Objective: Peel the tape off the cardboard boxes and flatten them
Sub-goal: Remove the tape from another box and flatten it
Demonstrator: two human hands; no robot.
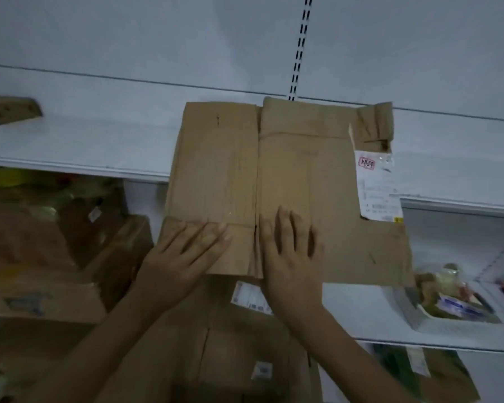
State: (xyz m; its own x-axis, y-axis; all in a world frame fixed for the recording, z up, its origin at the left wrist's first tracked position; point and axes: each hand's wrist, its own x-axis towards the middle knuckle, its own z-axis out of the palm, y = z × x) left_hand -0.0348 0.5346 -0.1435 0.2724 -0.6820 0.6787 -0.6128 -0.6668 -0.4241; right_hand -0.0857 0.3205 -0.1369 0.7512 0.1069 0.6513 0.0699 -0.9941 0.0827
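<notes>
**Hands pressed flat on one collapsed box**

Nearest the camera, under the two forearms, a lower box [216, 344] stands in blur with two white labels on it. A second, left box [56, 271] sits beside it in shadow.

Above these, both hands lie palm down with fingers straight and spread, gripping nothing. The left hand [184, 254] rests on the near left corner of the flattened box [288, 170]. The right hand [291, 257] rests just beside it, across the centre fold. The two hands are close but apart, one on each side of that crease.

The one flattened box stretches away from the fingertips. Its near edge overhangs the front lip of the white shelf [70, 141], and its far edge reaches the shelf's back. One shipping label [378, 190] sits at its right side, well clear of the right hand, with a crumpled flap behind it.

To the right, lower down, one tray [419, 318] holds small packaged goods, too blurred to count. Farthest back, one slotted upright [300, 48] runs up the pale back panel.
</notes>
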